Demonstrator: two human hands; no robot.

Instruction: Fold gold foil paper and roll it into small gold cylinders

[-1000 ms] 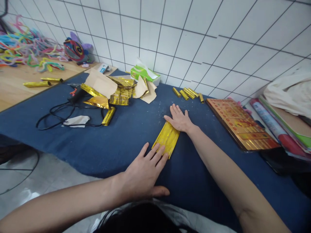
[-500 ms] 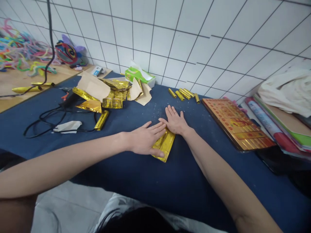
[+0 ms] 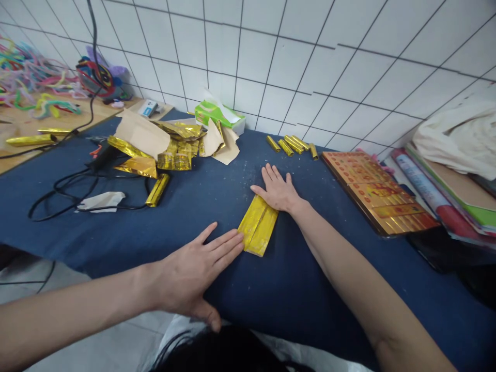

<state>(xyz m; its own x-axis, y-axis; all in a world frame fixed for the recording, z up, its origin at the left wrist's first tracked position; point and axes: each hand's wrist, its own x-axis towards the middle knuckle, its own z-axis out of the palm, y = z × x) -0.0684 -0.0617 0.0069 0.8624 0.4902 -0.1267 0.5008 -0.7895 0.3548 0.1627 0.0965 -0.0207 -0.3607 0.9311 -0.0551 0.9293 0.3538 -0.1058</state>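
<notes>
A flat strip of gold foil paper [image 3: 257, 227] with a lengthwise crease lies on the dark blue cloth in front of me. My right hand [image 3: 278, 190] rests flat across its far end, fingers spread, and covers that end. At the strip's near left edge, my left hand [image 3: 194, 271] is stretched out with its fingertips touching or just over the foil and its thumb apart. Neither hand grips anything. Farther back, several small rolled gold foil tubes [image 3: 291, 145] lie by the wall.
Left of centre are a pile of gold foil and brown paper pieces [image 3: 142, 135], a gold tube [image 3: 157, 190] and a black cord [image 3: 58, 183]. A green tissue pack [image 3: 220, 116] stands against the tiled wall. An orange-gold flat box [image 3: 377, 194] and a stack of books lie at right.
My left hand has slid off the foil strip toward the left and nearer to me, uncovering most of the strip. The right hand stays on the far end. The view has shifted slightly.
</notes>
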